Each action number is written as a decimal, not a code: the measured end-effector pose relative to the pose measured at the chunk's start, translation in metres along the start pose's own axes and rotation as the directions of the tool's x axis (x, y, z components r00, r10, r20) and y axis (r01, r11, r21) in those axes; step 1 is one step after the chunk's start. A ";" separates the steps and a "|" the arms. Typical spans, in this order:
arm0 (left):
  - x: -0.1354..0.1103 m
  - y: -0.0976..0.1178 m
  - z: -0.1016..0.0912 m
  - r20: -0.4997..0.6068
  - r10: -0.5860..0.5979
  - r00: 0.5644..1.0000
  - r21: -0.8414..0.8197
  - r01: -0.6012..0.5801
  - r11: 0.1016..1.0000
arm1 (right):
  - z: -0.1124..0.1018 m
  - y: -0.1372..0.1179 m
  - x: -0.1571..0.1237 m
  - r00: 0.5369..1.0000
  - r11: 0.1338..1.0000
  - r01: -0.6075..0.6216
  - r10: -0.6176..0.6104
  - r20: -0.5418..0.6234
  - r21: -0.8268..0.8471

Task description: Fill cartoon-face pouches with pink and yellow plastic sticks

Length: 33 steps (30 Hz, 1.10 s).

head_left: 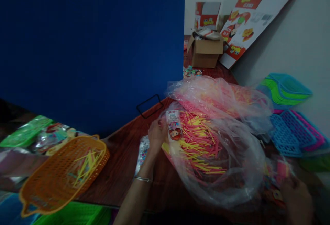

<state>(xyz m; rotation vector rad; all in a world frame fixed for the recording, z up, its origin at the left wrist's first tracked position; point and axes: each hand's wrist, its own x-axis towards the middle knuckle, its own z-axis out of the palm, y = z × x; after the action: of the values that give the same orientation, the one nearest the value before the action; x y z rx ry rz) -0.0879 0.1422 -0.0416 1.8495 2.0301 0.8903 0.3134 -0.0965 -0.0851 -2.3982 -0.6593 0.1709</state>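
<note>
My left hand [156, 136], with a bracelet at the wrist, closes on the edge of a small printed packet [174, 130] with a cartoon face. That packet is at the left side of a large clear plastic bag [239, 183], which lies open around many thin pink and yellow sticks [201, 142]. Beneath my left forearm lies a silvery packet [142, 153] on the table. At the lower right my right hand [296, 194] is closed, fingers together, by a blurred pink piece [282, 170] and colourful wrappers; its hold is too dim to make out exactly.
An orange basket [62, 170] with some sticks stands left, another person's arm [23, 165] behind it. A blue partition [90, 46] rises at the back. Stacked blue and green baskets [288, 89], blue trays [288, 134] and a cardboard box [206, 53] are to the right and behind.
</note>
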 end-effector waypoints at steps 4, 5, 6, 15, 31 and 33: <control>0.025 0.000 0.013 0.091 -0.122 0.988 0.170 0.106 0.980 | 0.028 0.010 -0.004 0.993 0.971 -0.074 0.093 0.075 -0.226; 0.031 0.001 0.017 0.119 -0.158 0.980 0.195 0.133 0.972 | 0.030 0.008 -0.007 0.994 0.955 -0.056 0.080 0.073 -0.292; 0.037 0.001 0.020 0.149 -0.188 0.971 0.209 0.155 0.966 | 0.030 0.005 -0.011 0.997 0.937 -0.038 0.061 0.056 -0.347; 0.062 0.005 0.030 0.261 -0.222 0.940 0.204 0.171 0.964 | 0.024 -0.087 -0.029 0.669 0.701 0.703 -0.708 -0.226 -0.118; 0.050 0.006 0.027 0.167 -0.029 0.986 0.300 -0.023 0.954 | 0.148 -0.184 -0.052 0.132 0.036 0.983 -0.820 0.556 -0.180; 0.049 0.006 0.028 0.133 -0.008 0.991 0.309 -0.033 0.951 | 0.151 -0.183 -0.055 0.115 0.001 0.980 -0.820 0.561 -0.198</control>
<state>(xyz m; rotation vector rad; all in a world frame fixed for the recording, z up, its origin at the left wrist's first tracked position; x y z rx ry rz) -0.0749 0.1967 -0.0493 2.0189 2.1755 0.4533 0.1476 0.0816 -0.0937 -1.7523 -2.6531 -0.3200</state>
